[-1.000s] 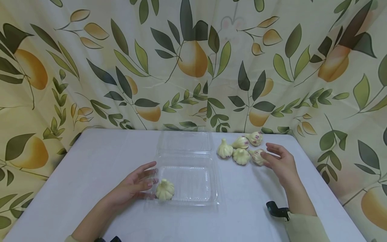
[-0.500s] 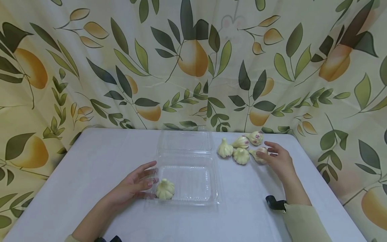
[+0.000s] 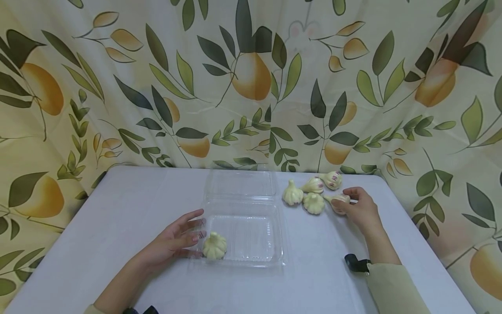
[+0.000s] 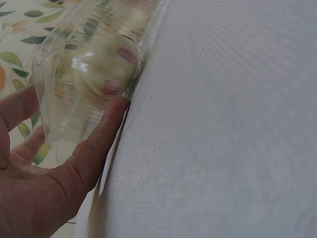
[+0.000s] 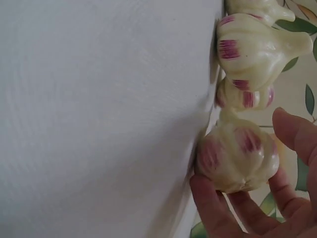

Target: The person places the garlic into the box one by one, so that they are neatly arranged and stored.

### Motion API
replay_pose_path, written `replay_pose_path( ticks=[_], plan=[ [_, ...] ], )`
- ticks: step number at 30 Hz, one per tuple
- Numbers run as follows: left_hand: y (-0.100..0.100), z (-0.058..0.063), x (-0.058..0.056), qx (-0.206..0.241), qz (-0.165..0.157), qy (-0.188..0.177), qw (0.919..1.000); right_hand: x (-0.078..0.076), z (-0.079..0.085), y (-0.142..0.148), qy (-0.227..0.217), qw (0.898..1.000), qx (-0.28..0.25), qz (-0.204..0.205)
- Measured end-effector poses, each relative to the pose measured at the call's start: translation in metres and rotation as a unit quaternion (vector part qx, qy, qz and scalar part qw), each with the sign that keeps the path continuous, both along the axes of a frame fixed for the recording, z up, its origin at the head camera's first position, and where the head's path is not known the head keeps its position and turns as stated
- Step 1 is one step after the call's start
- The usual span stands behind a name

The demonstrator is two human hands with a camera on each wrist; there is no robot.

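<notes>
My left hand [image 3: 174, 240] lies with loosely extended fingers against the left wall of a clear plastic clamshell box [image 3: 251, 261]. Inside the box, at its front left corner, sits one pale garlic bulb [image 3: 214, 246]; the left wrist view shows this garlic bulb [image 4: 99, 74] through the plastic, with purple marks. At the right, my right hand [image 3: 362, 211] has its thumb and fingers around another garlic bulb [image 3: 339, 203], its stem pointing left. In the right wrist view, fingertips meet the base of this purple-streaked bulb [image 5: 237, 158], close to the white tabletop.
Several more garlic bulbs [image 3: 313, 203] are clustered left of and behind the right hand. The box's lid [image 3: 240, 184] lies folded back toward the rear of the white table [image 3: 157, 187]. A curtain [image 3: 251, 131] with fruit and leaf print hangs behind the table.
My right hand has moved slightly left and its thumb and fingers have closed around the rightmost garlic bulb, which has turned a little. The left hand and box stay put.
</notes>
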State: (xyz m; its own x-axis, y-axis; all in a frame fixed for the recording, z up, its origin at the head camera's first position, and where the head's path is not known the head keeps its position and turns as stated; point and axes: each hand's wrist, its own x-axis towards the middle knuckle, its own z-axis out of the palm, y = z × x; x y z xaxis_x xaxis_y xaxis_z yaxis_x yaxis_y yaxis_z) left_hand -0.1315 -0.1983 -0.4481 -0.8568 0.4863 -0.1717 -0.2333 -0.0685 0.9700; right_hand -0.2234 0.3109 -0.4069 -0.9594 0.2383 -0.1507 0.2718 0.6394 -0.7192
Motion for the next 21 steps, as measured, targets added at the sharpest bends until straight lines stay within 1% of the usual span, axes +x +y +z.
replay_pose_path(
  ticks=[6,13,16,21],
  plan=[
    [0.0007,0.001,0.0003,-0.002,0.0,0.0,1.0,0.0003,-0.0031,0.0036,0.003,1.0,-0.014,0.011],
    [0.0008,0.0006,0.0004,0.0,-0.001,0.003,1.0,0.0038,0.0002,0.0063,-0.026,0.999,0.01,0.03],
    [0.0005,0.0,0.0007,-0.001,0.0,0.004,1.0,0.0054,0.0006,0.0067,-0.029,0.999,0.017,0.041],
    [0.0002,-0.0002,0.0006,-0.004,0.002,0.004,1.0,0.0059,-0.0005,0.0068,-0.031,0.998,-0.002,0.053]
  ],
)
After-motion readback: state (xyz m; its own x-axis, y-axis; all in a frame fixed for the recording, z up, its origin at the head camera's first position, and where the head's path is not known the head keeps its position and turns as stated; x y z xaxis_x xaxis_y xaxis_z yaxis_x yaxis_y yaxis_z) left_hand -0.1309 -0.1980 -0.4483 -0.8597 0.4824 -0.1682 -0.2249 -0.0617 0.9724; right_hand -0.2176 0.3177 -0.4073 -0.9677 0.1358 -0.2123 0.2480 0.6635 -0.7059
